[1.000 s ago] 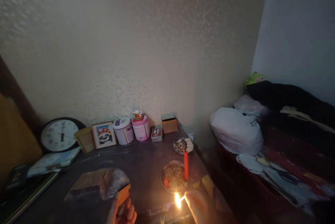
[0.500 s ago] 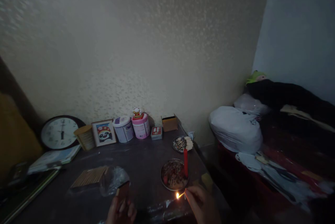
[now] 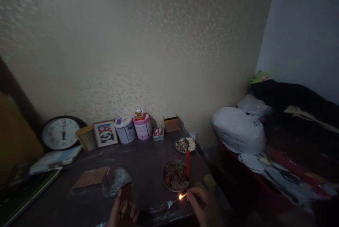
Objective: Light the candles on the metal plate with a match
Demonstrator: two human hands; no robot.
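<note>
Only the clock [image 3: 61, 133] shows numerals around its dial, too small to read.

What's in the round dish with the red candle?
The dish holds a standing red candle, unlit, and a brownish speckled heap that is too dim to name. Its bottom is covered. The right hand holds a burning match beside it.

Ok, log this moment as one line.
right hand: holds lit match | left hand: holds matchbox | red candle: upright in round dish, unlit

Dim room, pale speckled wall [image 3: 148, 43], bluish side wall [image 3: 304, 32], dark table [image 3: 148, 167], cluttered bed [image 3: 291, 142] at right
</note>
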